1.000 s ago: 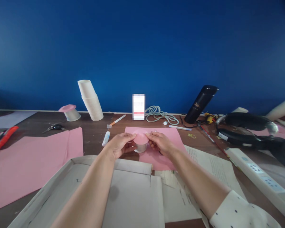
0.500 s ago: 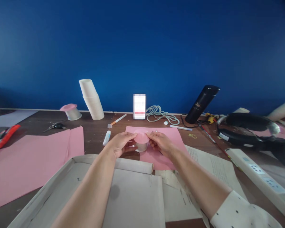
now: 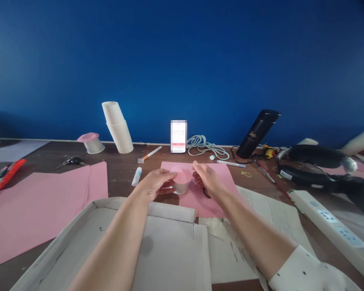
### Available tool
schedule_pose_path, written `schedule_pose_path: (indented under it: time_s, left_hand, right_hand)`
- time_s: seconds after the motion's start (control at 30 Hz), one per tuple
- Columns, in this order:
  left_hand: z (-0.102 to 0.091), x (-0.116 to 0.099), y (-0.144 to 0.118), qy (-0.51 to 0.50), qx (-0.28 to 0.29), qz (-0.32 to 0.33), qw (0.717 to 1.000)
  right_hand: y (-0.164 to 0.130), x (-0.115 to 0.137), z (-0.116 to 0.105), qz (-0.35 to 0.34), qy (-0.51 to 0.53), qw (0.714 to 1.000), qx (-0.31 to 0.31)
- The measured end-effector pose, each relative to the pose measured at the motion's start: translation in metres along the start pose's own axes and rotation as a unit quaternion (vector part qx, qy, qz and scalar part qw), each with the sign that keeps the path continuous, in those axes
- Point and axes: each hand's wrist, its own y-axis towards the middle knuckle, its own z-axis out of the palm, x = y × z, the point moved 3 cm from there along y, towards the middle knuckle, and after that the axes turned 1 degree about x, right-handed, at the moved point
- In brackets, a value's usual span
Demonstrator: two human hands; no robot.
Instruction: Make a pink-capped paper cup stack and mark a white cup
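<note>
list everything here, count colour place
disc: one, pink, on cup
cup: one, white, centre
covered cup: one, pink-white, left
cup stack: one, white, back
sheets: several, pink, left, centre
box: one, grey, front
papers: several, pale, right
tool: one, red, left
tube: one, white, left
phone: one, white, back
cable: one, pale, back
bottle: one, black, back
headphones: one, black, right
power strip: one, white, right
wall: one, blue, behind
desk: one, brown, beneath
left hand: one, at disc
right hand: one, near disc

Your pink disc (image 3: 182, 175) shows as smooth, matt paper, your cup (image 3: 181, 188) beneath it as matt, paper-like stock. You see wood grain on the tabletop (image 3: 121, 167), matt cardboard in the tray (image 3: 176, 254), cloth in your sleeve (image 3: 306, 268), smooth plastic on the power strip (image 3: 330, 231).
</note>
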Motion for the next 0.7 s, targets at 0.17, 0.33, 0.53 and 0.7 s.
schedule_pose_path:
  time_s: [0.17, 0.33, 0.53, 0.7]
  left_hand:
    - [0.0, 0.0, 0.0, 0.01, -0.003, -0.002, 1.0]
    - [0.001, -0.001, -0.003, 0.011, 0.002, -0.001, 1.0]
    - [0.001, -0.001, -0.003, 0.016, -0.003, -0.004, 1.0]
    - [0.001, -0.001, -0.002, 0.017, -0.002, 0.005, 1.0]
  right_hand:
    - [-0.016, 0.02, 0.005, -0.314, -0.2, 0.928, -0.017]
    - [-0.025, 0.022, 0.019, -0.349, -0.351, 0.868, 0.023]
    - [-0.026, 0.024, 0.022, -0.332, -0.422, 0.844, 0.013]
    - [-0.027, 0.027, 0.022, -0.351, -0.449, 0.822, 0.005]
